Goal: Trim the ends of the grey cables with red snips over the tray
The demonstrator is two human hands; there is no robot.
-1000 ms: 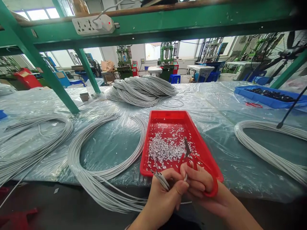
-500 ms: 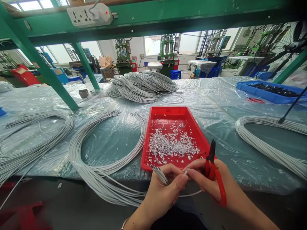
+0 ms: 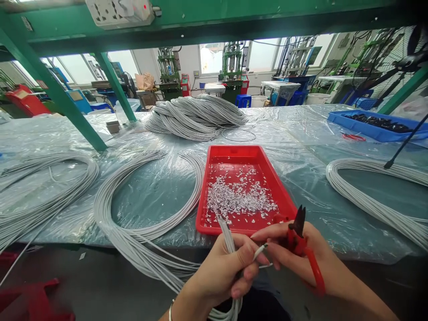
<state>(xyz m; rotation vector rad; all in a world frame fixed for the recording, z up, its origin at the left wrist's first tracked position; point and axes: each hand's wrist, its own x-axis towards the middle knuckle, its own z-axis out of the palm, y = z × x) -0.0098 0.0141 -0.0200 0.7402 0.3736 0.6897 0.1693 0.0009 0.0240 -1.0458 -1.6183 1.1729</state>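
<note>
My left hand (image 3: 222, 267) is closed round a bundle of thin white-grey cables (image 3: 226, 234). Their ends point up toward the tray, and one cable end (image 3: 260, 251) sticks out to the right between thumb and fingers. Red-handled snips (image 3: 314, 267) lie in my right hand (image 3: 324, 249), dark blades pointing up. The thumb and forefinger of that hand are just beside the single cable end; whether they touch it I cannot tell. Beyond both hands, a red tray (image 3: 285, 196) holds many small silvery scraps (image 3: 240, 200).
Cable coils lie left (image 3: 103, 214), far left (image 3: 90, 174) and right (image 3: 344, 187) on the plastic-covered table (image 3: 294, 133). A big cable heap (image 3: 197, 117) sits at the back. Dark parts fill a blue tray (image 3: 337, 120). A green beam (image 3: 234, 18) crosses overhead.
My hands have drawn slightly apart at the cable end. The bundle in my left hand now stands higher out of the grip, and the snips have shifted a little down and right.
</note>
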